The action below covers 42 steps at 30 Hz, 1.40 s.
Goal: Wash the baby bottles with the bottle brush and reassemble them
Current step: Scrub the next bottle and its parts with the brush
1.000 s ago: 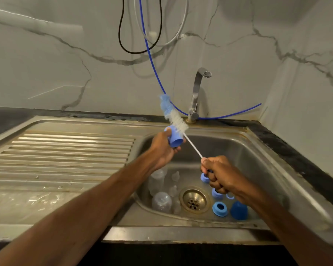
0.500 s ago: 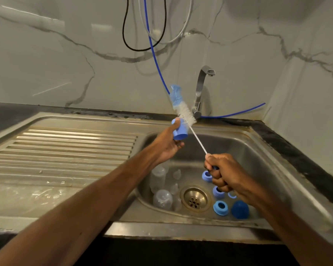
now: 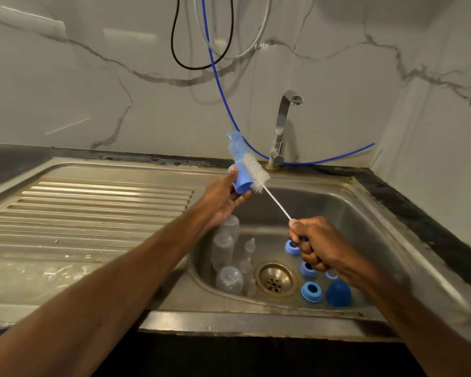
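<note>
No writing, brand, number or sign can be read anywhere in view. The clear baby bottles [image 3: 223,248] in the sink [image 3: 365,213], left of the drain [image 3: 276,278], are too small and blurred to show any scale marks or print. The blue cap [image 3: 241,185] and the bottle brush [image 3: 256,174] above the drain show only plain surfaces.

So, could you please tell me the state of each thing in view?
left hand, holds the blue cap.
right hand, grips the bottle brush handle.
bottle brush, bristles outside the cap, alongside it.
tap, no water running.
clear bottles, uncapped, in the sink.
blue rings, loose on the sink floor.
dome cap, standing dome up, off any bottle.
</note>
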Each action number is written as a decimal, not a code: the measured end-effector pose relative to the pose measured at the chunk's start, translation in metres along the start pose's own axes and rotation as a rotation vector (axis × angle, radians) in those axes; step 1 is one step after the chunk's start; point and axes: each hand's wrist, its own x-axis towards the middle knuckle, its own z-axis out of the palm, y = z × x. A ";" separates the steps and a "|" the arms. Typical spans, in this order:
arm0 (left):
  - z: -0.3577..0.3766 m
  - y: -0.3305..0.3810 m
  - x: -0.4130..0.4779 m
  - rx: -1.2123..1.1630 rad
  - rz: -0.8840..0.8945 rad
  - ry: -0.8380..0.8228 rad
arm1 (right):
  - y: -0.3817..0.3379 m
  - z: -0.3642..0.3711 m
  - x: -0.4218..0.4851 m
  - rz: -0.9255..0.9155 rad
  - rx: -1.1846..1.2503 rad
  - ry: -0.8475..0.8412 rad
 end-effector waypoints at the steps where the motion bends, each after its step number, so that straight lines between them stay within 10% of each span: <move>1: 0.006 -0.006 -0.002 0.058 -0.011 -0.013 | -0.002 0.000 0.002 -0.013 0.011 0.019; 25: 0.034 -0.025 -0.010 0.068 -0.044 -0.052 | -0.008 0.003 0.005 -0.054 0.009 0.049; 42: 0.019 -0.020 0.001 0.059 0.021 0.214 | -0.001 0.007 -0.002 -0.024 -0.074 -0.008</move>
